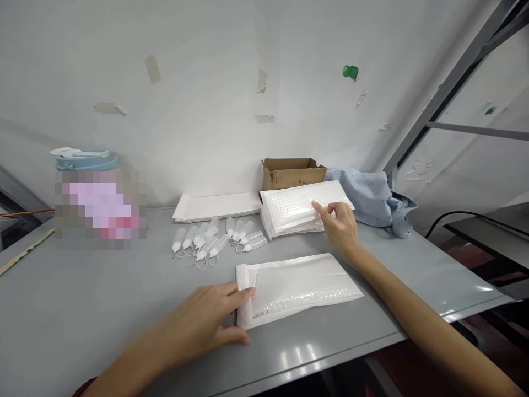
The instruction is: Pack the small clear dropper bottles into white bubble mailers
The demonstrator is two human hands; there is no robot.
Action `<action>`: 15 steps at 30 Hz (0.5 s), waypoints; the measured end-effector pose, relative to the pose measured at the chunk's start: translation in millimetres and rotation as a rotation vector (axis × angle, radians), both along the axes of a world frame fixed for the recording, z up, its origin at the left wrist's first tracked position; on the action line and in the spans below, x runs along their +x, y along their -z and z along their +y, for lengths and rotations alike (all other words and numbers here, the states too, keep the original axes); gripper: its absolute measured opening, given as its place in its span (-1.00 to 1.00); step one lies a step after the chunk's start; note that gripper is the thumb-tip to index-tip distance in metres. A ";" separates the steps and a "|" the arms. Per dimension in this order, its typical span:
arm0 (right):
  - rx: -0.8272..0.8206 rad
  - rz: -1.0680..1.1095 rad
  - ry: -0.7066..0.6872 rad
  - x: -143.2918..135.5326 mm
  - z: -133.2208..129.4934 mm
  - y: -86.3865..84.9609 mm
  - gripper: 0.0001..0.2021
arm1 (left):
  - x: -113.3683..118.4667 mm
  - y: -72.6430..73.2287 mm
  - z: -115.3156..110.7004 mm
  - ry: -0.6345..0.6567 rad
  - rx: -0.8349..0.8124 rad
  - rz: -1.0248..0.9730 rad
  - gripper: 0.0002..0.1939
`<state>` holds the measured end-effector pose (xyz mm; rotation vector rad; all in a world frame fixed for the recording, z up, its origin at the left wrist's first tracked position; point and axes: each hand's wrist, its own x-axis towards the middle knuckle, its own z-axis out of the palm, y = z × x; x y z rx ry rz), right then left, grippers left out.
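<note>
A white bubble mailer (303, 284) lies flat on the grey table before me, its left end folded over as a narrow flap. My left hand (215, 311) rests at that flap, fingers stretched over it and thumb apart on the table by the lower corner. Further back, my right hand (339, 220) pinches the right part of another bubble mailer (289, 207), the top one of a small stack, which sits tilted. Left of the stack are several small clear squeeze bottles (206, 240) with white tips and tethered caps.
Behind the stack stands an open cardboard box (293, 173), with light blue cloth (367, 196) to its right. White flat envelopes (219, 207) lie along the wall. At the far left are a blue container (86, 160) and a blurred-out pink item (101, 207). The table's front edge runs below my hands.
</note>
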<state>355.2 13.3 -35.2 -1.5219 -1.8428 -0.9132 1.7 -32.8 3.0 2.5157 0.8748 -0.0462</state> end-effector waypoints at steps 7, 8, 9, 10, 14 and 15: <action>-0.021 0.053 -0.092 -9.6 3.7 3.6 -0.50 | 2.1 17.0 4.4 0.100 0.323 -0.100 -0.71; -0.038 0.052 -0.116 -11.0 3.9 2.9 -0.48 | 2.8 18.8 4.7 0.110 0.387 -0.105 -0.71; -0.058 0.048 -0.138 -11.9 3.9 1.8 -0.46 | 3.6 20.2 4.9 0.123 0.450 -0.105 -0.71; -0.076 0.043 -0.155 -12.5 3.8 0.4 -0.45 | 4.4 21.2 4.9 0.134 0.506 -0.104 -0.72; -0.135 0.025 -0.191 -12.6 -0.5 -7.1 -0.40 | 7.3 22.9 4.9 0.135 0.625 -0.142 -0.78; -0.152 0.021 -0.196 -12.5 -2.3 -9.1 -0.38 | 7.9 23.2 5.0 0.121 0.638 -0.166 -0.79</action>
